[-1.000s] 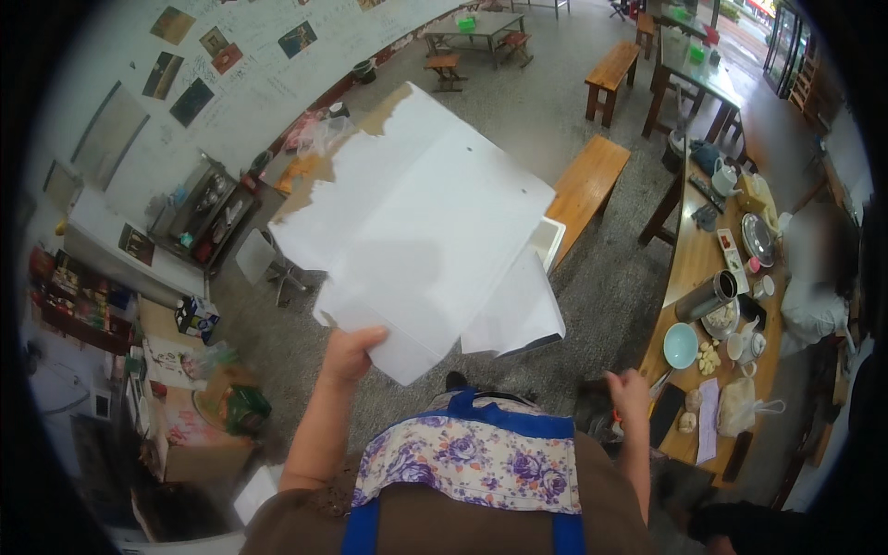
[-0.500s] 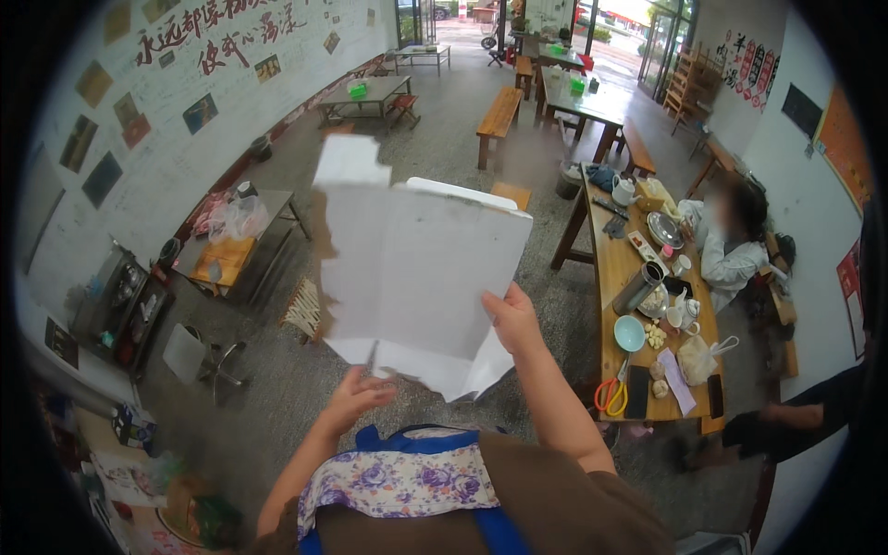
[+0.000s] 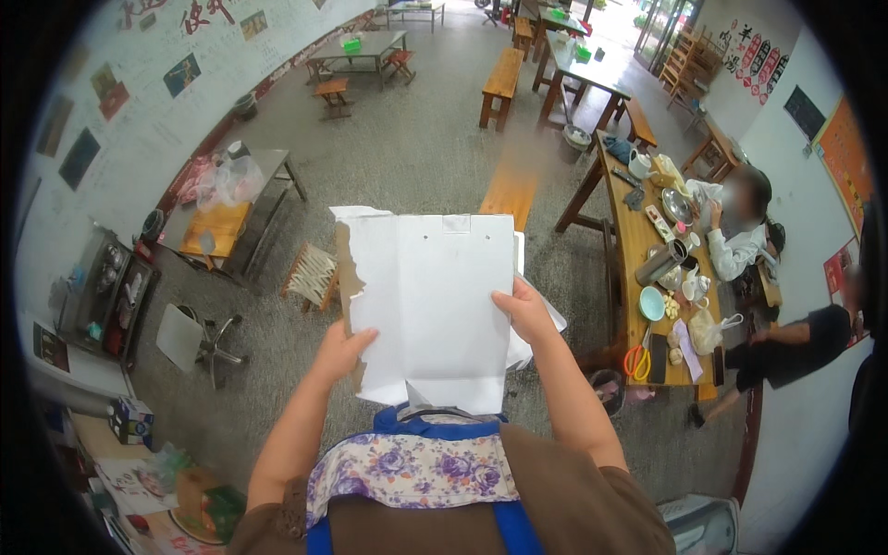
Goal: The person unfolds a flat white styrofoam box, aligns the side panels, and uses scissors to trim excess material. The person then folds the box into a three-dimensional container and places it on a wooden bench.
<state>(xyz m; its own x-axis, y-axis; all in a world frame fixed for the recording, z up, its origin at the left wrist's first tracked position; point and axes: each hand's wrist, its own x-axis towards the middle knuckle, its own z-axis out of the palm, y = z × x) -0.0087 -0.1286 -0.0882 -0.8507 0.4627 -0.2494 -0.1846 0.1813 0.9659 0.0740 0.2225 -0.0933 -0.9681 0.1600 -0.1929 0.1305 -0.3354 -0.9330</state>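
A creased sheet of white cardboard is held up in front of my body, its left side ragged where the white layer is torn down to brown. My left hand grips that torn left edge, thumb on the front face. At the right edge my right hand clasps the sheet, also with the thumb in front. Another white piece sticks out behind the sheet beside my right hand; its shape is mostly hidden. The fingers behind the cardboard are out of sight. Just below hangs my floral apron bib with blue straps.
On the right, a long wooden table carries orange-handled scissors, a pale blue bowl and teaware; a person sits there and another stands nearby. To the left are a folding stool and a swivel chair.
The cardboard has turned and come lower and closer to me. My left hand has moved up onto its left edge. The dark-clothed person at the right shows more fully.
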